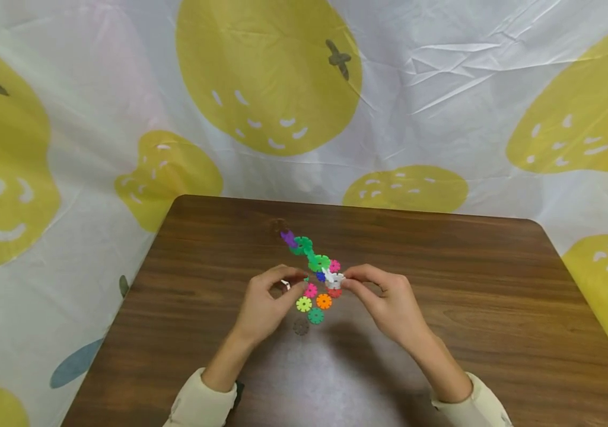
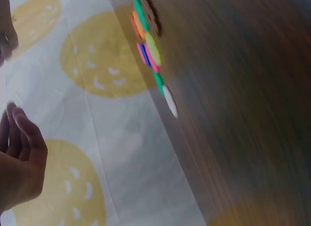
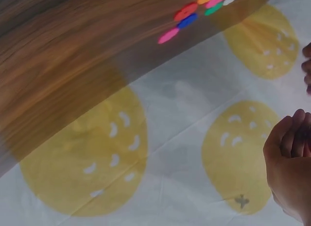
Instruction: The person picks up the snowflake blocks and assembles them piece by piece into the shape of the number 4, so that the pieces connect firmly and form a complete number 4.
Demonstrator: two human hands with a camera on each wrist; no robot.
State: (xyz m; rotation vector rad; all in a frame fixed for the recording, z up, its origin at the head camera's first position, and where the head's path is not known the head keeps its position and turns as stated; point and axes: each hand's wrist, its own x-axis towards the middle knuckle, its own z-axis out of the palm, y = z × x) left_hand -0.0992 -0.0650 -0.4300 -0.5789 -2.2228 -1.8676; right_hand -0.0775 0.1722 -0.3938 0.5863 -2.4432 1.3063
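While pinching a white notched disc [image 1: 336, 283] with right hand [image 1: 391, 302], left hand [image 1: 266, 302], hold unclear, linked disc chain [image 1: 320, 263] beyond, head view only

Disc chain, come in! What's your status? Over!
Right grip: pinching white disc. Left grip: close by, hold unclear. Disc chain: white disc at its near end. Possibly in the way: loose discs on the table.
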